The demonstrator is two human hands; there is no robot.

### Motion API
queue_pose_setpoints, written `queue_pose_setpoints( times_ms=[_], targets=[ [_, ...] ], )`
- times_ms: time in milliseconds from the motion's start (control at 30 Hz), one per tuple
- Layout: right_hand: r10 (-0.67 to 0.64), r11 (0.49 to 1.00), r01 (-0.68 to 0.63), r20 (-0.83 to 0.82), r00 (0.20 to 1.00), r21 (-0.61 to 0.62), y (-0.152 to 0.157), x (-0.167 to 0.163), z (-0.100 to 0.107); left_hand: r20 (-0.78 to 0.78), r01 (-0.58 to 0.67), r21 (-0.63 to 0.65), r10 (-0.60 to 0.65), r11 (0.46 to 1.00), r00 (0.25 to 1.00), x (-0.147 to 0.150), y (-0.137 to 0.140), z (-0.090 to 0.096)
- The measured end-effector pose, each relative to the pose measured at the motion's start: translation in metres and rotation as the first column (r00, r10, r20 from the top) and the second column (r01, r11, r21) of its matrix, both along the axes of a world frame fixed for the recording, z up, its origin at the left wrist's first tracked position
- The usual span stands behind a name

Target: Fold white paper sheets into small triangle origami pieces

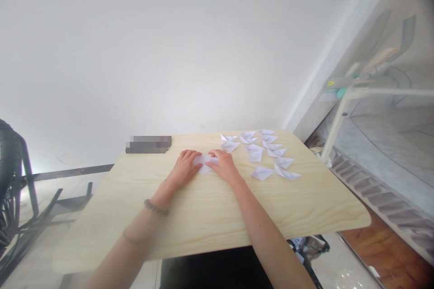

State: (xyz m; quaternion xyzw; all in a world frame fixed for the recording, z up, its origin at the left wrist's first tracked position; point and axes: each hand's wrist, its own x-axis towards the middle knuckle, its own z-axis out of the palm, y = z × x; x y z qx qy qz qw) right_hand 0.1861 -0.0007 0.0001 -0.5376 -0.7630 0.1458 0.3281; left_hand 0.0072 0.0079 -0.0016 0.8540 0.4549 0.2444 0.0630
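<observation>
A small piece of white folded paper (pixel 205 165) lies on the wooden table (pixel 142 207) between my two hands. My left hand (pixel 186 166) grips its left side, thumb and fingers pressed on it. On the other side my right hand (pixel 223 164) has its fingers bent around the right end of the paper, with the thumb pressing near the middle. Parts of the paper are hidden under the fingers. Right of my right hand stand several white folded paper boats (pixel 255 156), grouped in loose rows.
A dark, pixelated flat object (pixel 148 144) lies at the table's back left. Behind the table rises a white wall (pixel 190 54). A black wheeled frame (pixel 20 180) stands on the left, and a white metal frame (pixel 339 122) on the right. A bag (pixel 313 248) sits under the table.
</observation>
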Motion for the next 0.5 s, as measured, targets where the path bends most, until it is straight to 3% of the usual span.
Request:
queue_pose_setpoints(
  times_ms=[267, 500],
  targets=[
    [0.027, 0.999, -0.028, -0.042, 0.999, -0.023, 0.006, 0.005, -0.008, 0.016, 0.033, -0.018, -0.033, 0.999, 0.999, -0.004, 0.004, 0.009],
    [0.029, 0.998, -0.032, 0.038, 0.999, 0.060, 0.000, 0.001, -0.004, 0.152, 0.074, -0.160, -0.050, 0.984, 0.987, -0.011, 0.015, 0.002]
  ],
)
